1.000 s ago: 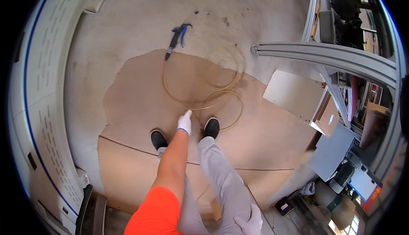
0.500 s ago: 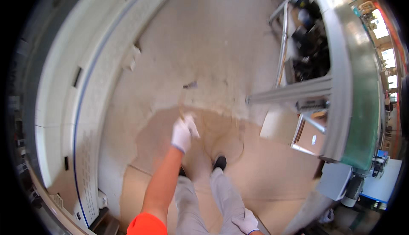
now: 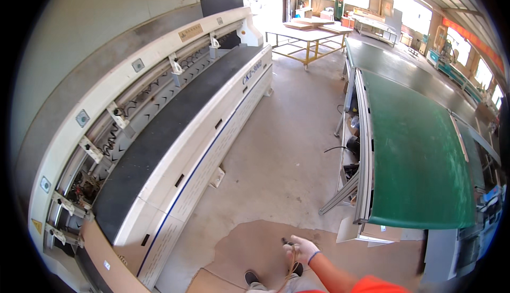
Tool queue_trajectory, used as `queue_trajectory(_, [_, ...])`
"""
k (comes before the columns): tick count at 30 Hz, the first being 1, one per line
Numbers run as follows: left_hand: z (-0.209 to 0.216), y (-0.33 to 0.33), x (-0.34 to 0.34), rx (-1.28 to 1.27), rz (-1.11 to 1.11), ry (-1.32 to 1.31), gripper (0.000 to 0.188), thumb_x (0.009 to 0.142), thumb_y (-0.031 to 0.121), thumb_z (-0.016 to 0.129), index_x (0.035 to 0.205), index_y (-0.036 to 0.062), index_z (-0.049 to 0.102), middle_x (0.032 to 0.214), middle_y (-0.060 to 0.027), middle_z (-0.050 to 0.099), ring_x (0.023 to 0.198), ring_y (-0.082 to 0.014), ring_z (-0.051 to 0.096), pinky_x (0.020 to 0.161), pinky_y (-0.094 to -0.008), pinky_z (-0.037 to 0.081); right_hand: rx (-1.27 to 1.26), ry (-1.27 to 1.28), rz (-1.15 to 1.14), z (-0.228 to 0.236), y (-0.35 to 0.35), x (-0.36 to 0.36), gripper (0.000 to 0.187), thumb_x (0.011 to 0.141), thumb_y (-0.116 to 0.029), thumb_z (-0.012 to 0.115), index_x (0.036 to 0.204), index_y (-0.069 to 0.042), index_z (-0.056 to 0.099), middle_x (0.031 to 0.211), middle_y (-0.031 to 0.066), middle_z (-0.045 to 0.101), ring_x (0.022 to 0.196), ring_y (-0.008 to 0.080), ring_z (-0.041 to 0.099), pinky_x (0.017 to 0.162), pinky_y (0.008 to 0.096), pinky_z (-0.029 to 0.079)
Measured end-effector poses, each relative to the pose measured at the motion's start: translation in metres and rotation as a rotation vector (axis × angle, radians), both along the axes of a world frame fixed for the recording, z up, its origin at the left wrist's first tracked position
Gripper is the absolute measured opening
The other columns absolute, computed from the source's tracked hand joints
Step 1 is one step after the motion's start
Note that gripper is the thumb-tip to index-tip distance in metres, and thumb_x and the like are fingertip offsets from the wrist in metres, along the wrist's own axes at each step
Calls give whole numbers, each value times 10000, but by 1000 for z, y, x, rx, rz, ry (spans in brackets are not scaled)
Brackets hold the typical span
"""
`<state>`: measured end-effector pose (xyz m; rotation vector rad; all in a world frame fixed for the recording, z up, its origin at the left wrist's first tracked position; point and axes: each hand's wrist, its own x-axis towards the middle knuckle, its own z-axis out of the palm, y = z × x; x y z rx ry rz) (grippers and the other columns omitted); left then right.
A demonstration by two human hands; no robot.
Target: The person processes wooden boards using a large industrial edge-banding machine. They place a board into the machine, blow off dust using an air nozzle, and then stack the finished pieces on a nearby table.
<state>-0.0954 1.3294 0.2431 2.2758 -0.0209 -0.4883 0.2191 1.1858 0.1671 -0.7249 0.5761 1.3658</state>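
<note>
My right hand (image 3: pixel 304 250), in a white glove with a blue cuff edge, reaches in from the lower right below an orange sleeve (image 3: pixel 374 284). Its fingers are closed round what looks like an air blow gun (image 3: pixel 286 241), whose small dark end sticks out at the left of the hand. From the grip a thin yellowish hose (image 3: pixel 292 267) hangs down toward my legs. My left hand is out of view. Below are my dark shoes (image 3: pixel 252 277), standing on a brown cardboard sheet (image 3: pixel 244 248).
A long white machine (image 3: pixel 175 208) with a black belt (image 3: pixel 159 128) runs along the left. On the right stands a conveyor with a green belt (image 3: pixel 414 149); its slanted metal leg (image 3: pixel 338 196) juts toward the aisle. A yellow-framed table (image 3: pixel 305 38) stands at the far end.
My view has lifted from the floor to the room. The left hand, earlier pulling the hose, has left the view. My right hand has moved from my knee and now holds the blow gun, earlier lying on the floor.
</note>
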Motion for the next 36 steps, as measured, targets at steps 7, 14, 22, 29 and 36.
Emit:
queue_trajectory(7, [131,14,-42,64,340,389,425,1034,396,558,1257,65,704,1121,-192,760,945,-321,741,842,-428,579,-304,-338,-274,24,73,-1,157,954,-109,714,864,-49,600,631,71,553,486,230,538,469,411,464])
queue_trajectory(14, [-50,47,-188,-203,674,18,394,1020,352,556,1312,108,659,1189,-176,737,1122,-360,706,951,-442,548,-5,-856,171,171,184,-69,112,859,-29,752,909,-37,652,682,79,613,528,235,611,495,394,494])
queue_trajectory(22, [70,85,-218,38,961,131,397,976,388,581,1213,86,683,1192,-225,719,1119,-405,685,950,-497,551,-277,-1526,337,219,289,-82,442,820,53,630,1216,-72,478,843,53,573,515,167,529,447,336,453])
queue_trajectory(29, [19,94,-269,-984,2035,-339,550,1037,338,639,1416,-56,569,1314,-214,699,1230,-351,674,1011,-445,539,199,-1729,1504,233,356,-191,366,879,-391,800,940,-84,611,717,83,603,537,178,574,516,387,493])
queue_trajectory(36, [-25,150,-269,-1725,2263,-930,732,1069,507,548,1609,75,307,1604,-252,415,1402,-456,504,1121,-570,447,538,-2240,1944,244,394,-260,622,937,-676,581,1130,-100,715,1015,221,755,1015,444,708,894,523,548])
